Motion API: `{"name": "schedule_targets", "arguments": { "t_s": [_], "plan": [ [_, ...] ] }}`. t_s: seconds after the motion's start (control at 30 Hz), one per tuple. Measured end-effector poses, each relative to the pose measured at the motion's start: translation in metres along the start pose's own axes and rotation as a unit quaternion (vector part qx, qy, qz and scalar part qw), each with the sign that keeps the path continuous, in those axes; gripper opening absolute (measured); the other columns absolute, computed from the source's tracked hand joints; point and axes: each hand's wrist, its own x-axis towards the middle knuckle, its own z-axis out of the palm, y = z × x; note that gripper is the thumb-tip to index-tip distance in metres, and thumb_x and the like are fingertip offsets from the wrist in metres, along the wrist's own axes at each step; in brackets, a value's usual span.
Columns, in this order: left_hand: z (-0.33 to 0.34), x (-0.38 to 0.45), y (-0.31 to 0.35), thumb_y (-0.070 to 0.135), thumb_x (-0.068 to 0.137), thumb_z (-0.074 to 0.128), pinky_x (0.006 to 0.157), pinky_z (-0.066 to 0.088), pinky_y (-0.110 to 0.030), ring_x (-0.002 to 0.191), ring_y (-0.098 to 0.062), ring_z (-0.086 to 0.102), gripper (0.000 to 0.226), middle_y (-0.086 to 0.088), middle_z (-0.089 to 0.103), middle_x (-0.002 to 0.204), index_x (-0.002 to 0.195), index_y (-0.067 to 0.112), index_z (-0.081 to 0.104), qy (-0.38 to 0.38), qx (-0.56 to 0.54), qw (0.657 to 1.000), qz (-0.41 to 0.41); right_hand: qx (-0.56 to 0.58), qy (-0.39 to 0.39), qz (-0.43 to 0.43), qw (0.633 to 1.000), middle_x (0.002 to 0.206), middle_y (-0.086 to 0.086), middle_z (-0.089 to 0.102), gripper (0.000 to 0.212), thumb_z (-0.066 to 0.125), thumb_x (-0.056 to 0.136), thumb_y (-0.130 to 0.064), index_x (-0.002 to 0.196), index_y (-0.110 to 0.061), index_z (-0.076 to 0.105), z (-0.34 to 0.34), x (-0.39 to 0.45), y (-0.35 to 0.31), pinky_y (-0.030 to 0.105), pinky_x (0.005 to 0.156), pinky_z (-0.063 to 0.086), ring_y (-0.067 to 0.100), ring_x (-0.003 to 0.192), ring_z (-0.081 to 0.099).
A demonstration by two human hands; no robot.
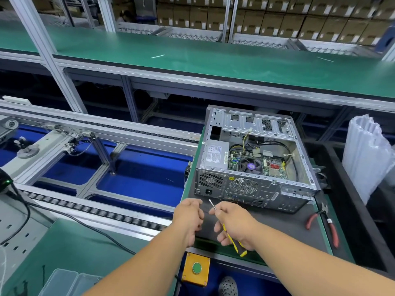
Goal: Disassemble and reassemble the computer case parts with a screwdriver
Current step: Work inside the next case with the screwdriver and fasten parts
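The right hand grips the yellow-black screwdriver – fingers curled round its handle; the left hand is curled, contents unclear. The open grey metal computer case looks heavy and stiff – best held by its frame.

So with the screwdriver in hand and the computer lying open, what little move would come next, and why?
Probably bring the screwdriver tip forward to a screw on the computer case rear panel. The right hand grips the yellow handle, tip aimed at the case but short of it. The left hand is curled beside the shaft; whether it holds a screw I cannot tell.
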Motion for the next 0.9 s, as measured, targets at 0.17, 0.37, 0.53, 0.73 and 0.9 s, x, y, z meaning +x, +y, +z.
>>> {"name": "schedule_targets", "arguments": {
  "t_s": [0.17,0.37,0.53,0.73,0.9],
  "plan": [
    [0.017,0.011,0.006,0.004,0.101,0.035,0.044,0.032,-0.027,0.049,-0.013,0.038,0.029,0.000,0.050,0.058,0.113,0.014,0.060,-0.036,-0.016,0.999,-0.006,-0.058,0.038,-0.016,0.997,0.064,0.005,0.066,0.023,0.040,0.103,-0.021,0.103,-0.016,0.063,-0.007,-0.003,0.006,0.021,0.041,0.039,0.016,0.043,0.049],
    [0.020,0.025,0.004,0.003,0.098,0.063,0.053,0.045,-0.024,0.058,-0.014,0.054,0.007,-0.007,0.064,0.065,0.093,0.002,0.068,-0.085,-0.081,0.993,0.009,-0.044,0.046,-0.012,0.998,0.065,0.006,0.067,0.018,0.047,0.098,-0.017,0.100,-0.011,0.064,-0.014,-0.002,0.012,0.023,0.043,0.040,0.016,0.045,0.050],
    [0.021,0.033,-0.005,0.023,0.096,0.071,0.048,0.038,-0.024,0.054,-0.012,0.050,0.021,-0.004,0.064,0.065,0.080,0.009,0.068,-0.072,-0.055,0.996,0.003,-0.058,0.031,-0.023,0.998,0.069,0.007,0.067,0.019,0.045,0.102,-0.016,0.102,-0.012,0.064,-0.014,-0.001,0.012,0.026,0.045,0.043,0.015,0.049,0.053],
    [0.020,0.035,-0.008,0.025,0.091,0.077,0.042,0.036,-0.023,0.048,-0.011,0.044,0.022,-0.003,0.060,0.062,0.079,0.008,0.070,-0.053,-0.068,0.996,-0.010,-0.067,0.014,-0.029,0.997,0.072,0.008,0.065,0.020,0.045,0.105,-0.018,0.105,-0.010,0.064,-0.010,0.004,0.008,0.026,0.046,0.043,0.015,0.050,0.053],
    [0.017,0.040,-0.007,0.024,0.092,0.076,0.041,0.036,-0.023,0.044,-0.012,0.039,0.023,-0.005,0.055,0.059,0.080,0.005,0.068,-0.057,-0.094,0.994,-0.012,-0.051,0.004,-0.027,0.998,0.071,0.007,0.064,0.020,0.046,0.107,-0.018,0.107,-0.009,0.065,-0.003,0.010,0.007,0.025,0.048,0.043,0.015,0.050,0.052]
  ]
}}
